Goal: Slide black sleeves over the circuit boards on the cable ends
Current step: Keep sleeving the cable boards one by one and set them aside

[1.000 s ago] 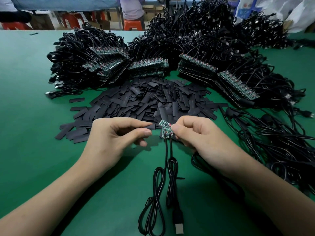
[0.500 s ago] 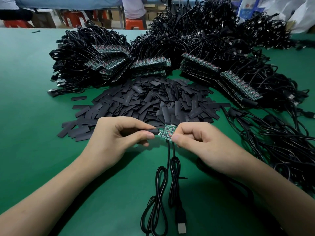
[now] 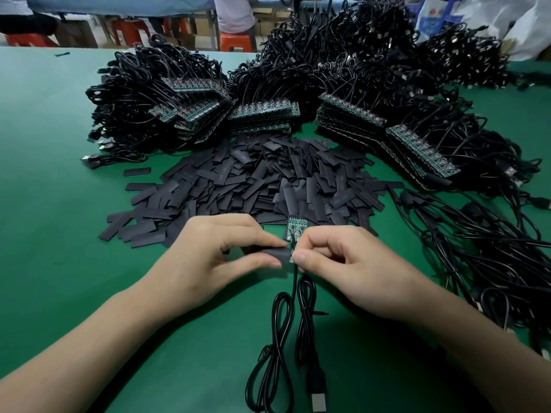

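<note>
Since half a second ago: black sleeve (image 3: 275,254) drawn rightward over the held circuit board (image 3: 291,258), which earlier lay bare between the hands; only a green sliver now shows at the sleeve's right mouth.

Sleeve: raised just above the counter (image 3: 59,234), near centre. Long axis left to right, open end pointing right.
Left hand (image 3: 220,257): thumb and forefinger pinched on the sleeve.
Right hand (image 3: 343,263): fingers curled, pinching the board's right end; fingertips touch the sleeve mouth.
Second board (image 3: 296,226): just beyond the pinch, long axis near to far, free end pointing far.
Two cables (image 3: 280,323): hang from the boards toward the near edge in loops; USB plug (image 3: 318,400) at the nearest end.
Loose sleeves (image 3: 268,180): flat black strips heaped just beyond the hands.
Cable bundles (image 3: 328,70): large black mound behind the heap, with rows of green boards (image 3: 262,113) facing near; more loose cable (image 3: 477,248) at right.
Counter: flat green covering, reaching far left and right.
Room: orange stools (image 3: 235,41), a seated person (image 3: 232,10), cardboard boxes and white bags (image 3: 507,22) beyond the far edge.
</note>
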